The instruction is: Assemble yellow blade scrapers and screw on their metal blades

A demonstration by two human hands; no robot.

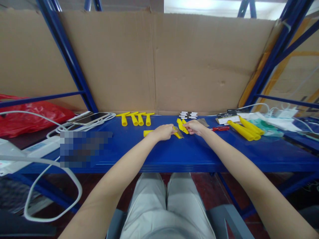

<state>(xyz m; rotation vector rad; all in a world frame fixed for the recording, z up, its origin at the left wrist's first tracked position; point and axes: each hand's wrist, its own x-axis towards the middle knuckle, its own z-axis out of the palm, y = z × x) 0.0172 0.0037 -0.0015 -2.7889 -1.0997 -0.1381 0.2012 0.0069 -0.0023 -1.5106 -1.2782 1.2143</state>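
On the blue table (184, 156), my left hand (164, 132) is closed round a yellow scraper (147, 133), whose handle sticks out on the left and whose blade end shows past my fingers. My right hand (194, 127) pinches a separate yellow piece (182, 126) just beside that blade. The two hands are close together but apart. A stack of small black-and-white packs (188, 115) lies behind them. A thin flat blade (203, 122) and a red screwdriver (220, 128) are near my right wrist.
Several yellow T-shaped handles (135, 118) stand at the back left. Yellow handles (245, 129) lie at the right by plastic bags (269, 126). A phone (92, 118), white cables and a red bag (32, 116) are on the left. Cardboard (154, 63) stands behind.
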